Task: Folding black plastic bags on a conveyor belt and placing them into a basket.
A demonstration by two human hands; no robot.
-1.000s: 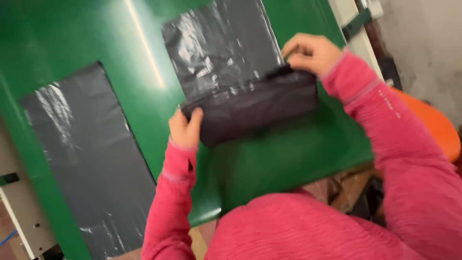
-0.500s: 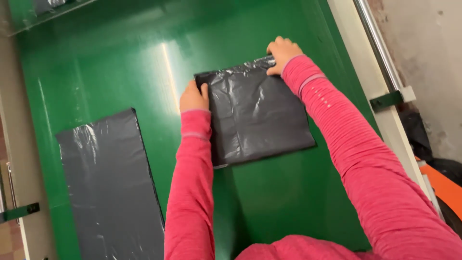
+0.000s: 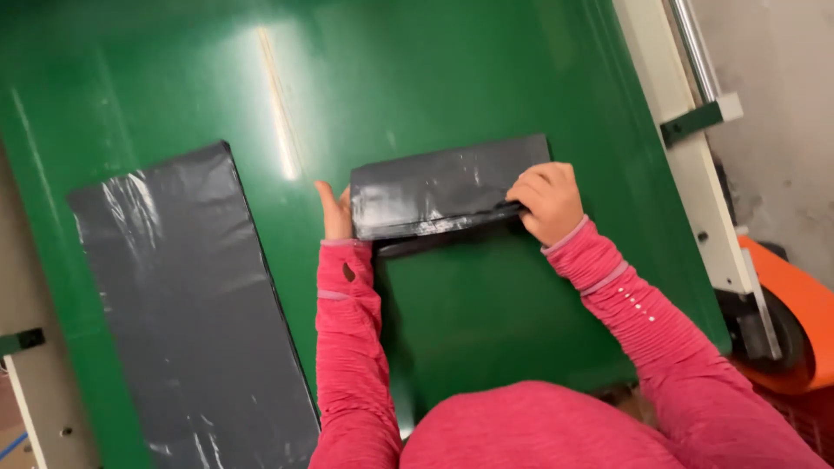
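Folded black plastic bag (image 3: 447, 184) is the thing in hand, but I go by size, so first the green worktop (image 3: 486, 78), which fills nearly all of my view and carries everything. On its left side lies a second black plastic sheet (image 3: 187, 304), flat and unfolded, its long axis running away from me and tilted a little, well apart from the folded one. The folded bag sits near the middle of the worktop, a flat band whose long axis runs left to right across my view, its right end tipped slightly farther from me than its left; a lower layer shows as a dark strip along its near edge. Off the right edge I see a pale machine frame (image 3: 695, 174) and beyond it an orange part (image 3: 795, 313). My left hand (image 3: 334, 208) stands at the bag's left short end, fingers straight and together, the edge of the hand against the plastic and not closed round it. My right hand (image 3: 546, 201) rests on the bag's right end, its fingers (image 3: 534, 184) curled and pinching the near right corner of the top layer.
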